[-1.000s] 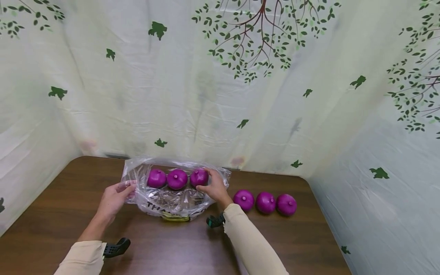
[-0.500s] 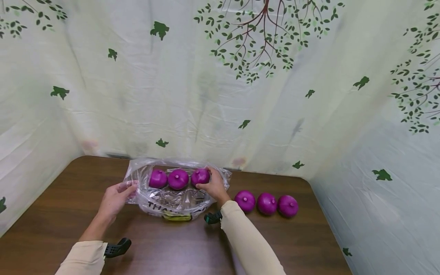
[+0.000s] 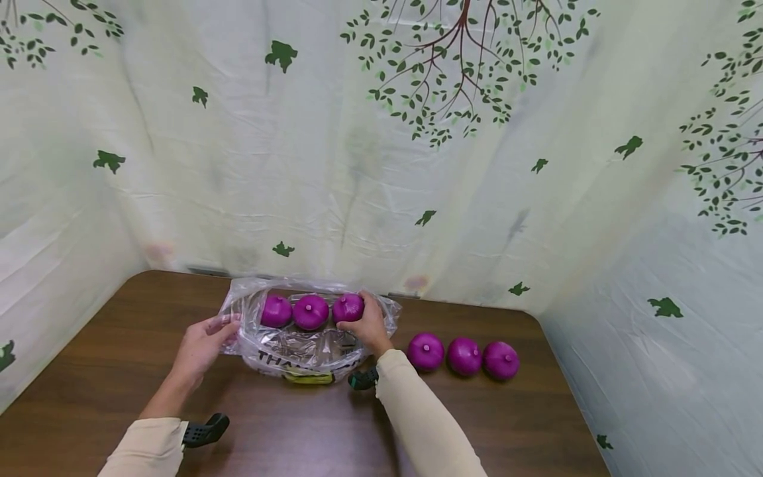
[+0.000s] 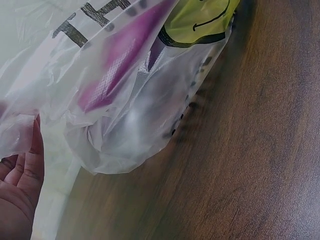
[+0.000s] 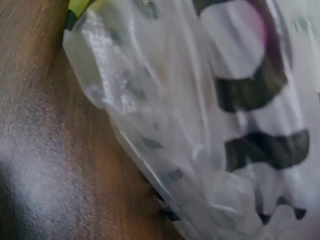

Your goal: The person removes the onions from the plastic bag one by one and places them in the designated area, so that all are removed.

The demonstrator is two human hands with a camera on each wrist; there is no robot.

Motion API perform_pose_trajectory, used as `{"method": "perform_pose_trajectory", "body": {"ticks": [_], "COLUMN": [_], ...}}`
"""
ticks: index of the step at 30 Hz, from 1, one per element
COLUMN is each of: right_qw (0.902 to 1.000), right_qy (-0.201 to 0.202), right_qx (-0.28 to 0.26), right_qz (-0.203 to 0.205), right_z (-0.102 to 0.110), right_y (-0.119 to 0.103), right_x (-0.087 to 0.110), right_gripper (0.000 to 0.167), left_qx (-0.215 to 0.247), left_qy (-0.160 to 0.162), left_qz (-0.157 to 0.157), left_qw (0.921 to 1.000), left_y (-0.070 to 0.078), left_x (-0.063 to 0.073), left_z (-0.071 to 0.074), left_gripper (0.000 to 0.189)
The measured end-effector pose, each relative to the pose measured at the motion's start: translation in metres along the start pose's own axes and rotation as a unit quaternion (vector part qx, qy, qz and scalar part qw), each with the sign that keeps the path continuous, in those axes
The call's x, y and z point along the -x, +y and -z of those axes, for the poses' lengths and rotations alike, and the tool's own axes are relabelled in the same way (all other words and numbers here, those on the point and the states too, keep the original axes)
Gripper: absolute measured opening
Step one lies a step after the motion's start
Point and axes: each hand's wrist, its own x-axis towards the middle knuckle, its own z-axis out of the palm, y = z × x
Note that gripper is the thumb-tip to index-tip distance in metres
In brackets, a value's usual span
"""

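Observation:
A clear plastic bag (image 3: 310, 361) with black lettering and a yellow smiley print lies near the back of the table, its mouth spread wide. Inside it, in a row, are three round purple onions with small nubs: a left one (image 3: 277, 311), a middle one (image 3: 310, 312) and a right one (image 3: 348, 308). My left hand (image 3: 199, 348) pinches the bag's left edge between thumb and fingers. Reaching into the mouth, my right hand (image 3: 371, 324) grips the right onion. In the right wrist view the bag's printed plastic (image 5: 190, 120) hides that hand.
Three more purple onions, the nearest of them (image 3: 426, 352), stand in a row right of the bag, beside my right forearm. The brown wooden table (image 3: 286, 430) ends at a pale leaf-printed curtain (image 3: 334, 165) behind and on both sides.
My right forearm has shifted slightly left, its hand still round the right onion. The left hand keeps its pinch on the bag. The whole head view has drifted a little.

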Motion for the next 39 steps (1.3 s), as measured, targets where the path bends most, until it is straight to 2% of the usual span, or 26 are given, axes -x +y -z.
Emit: {"method": "perform_pose_trajectory", "body": {"ticks": [6, 14, 26, 39], "right_qw": [0.9997, 0.9995, 0.9979, 0.9979], "right_qy": [-0.002, -0.011, -0.03, -0.054], "right_qx": [0.024, 0.022, 0.057, 0.031], "right_qz": [-0.005, -0.017, 0.009, 0.019], "right_z": [-0.002, 0.0, 0.007, 0.021], "right_y": [0.001, -0.002, -0.006, -0.011], "right_x": [0.002, 0.004, 0.005, 0.018], "right_gripper": [0.08, 0.079, 0.081, 0.081], "left_qx": [0.0, 0.0, 0.013, 0.024], "left_qy": [0.001, 0.003, 0.004, 0.001], "left_qz": [-0.003, -0.007, -0.012, -0.019], "left_qw": [1.0, 1.0, 0.9998, 0.9995], "left_y": [0.0, 0.0, 0.0, -0.001], "left_x": [0.0, 0.0, 0.0, -0.002], "left_z": [-0.001, 0.0, 0.003, 0.001], "left_gripper": [0.059, 0.059, 0.057, 0.057]}}
